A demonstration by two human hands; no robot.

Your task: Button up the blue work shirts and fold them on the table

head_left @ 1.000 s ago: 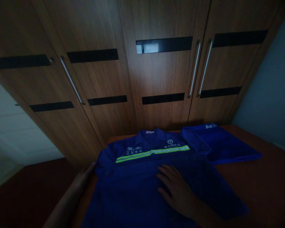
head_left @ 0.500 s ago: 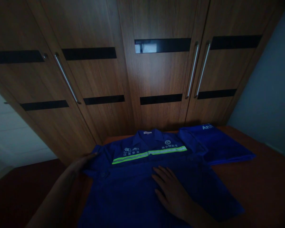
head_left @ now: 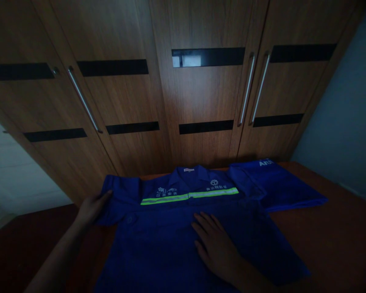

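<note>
A dark blue work shirt (head_left: 161,240) with a yellow-green reflective stripe and white logos lies spread out, its collar toward the wardrobe. My left hand (head_left: 93,207) grips the end of the sleeve on the left, fingers closed on the cloth. On the lower front of the shirt, my right hand (head_left: 215,244) lies flat with its fingers spread. A folded brighter blue cloth (head_left: 286,187) with white letters sits at the right, touching the shirt's other sleeve.
Behind the shirt stands a wooden wardrobe (head_left: 201,95) with dark strips and long metal handles. The reddish-brown table (head_left: 332,244) extends to both sides. A pale wall rises at the right.
My left hand has moved left with the sleeve, which is now stretched further outward and lies flatter. My right hand has shifted slightly left and stays on the shirt.
</note>
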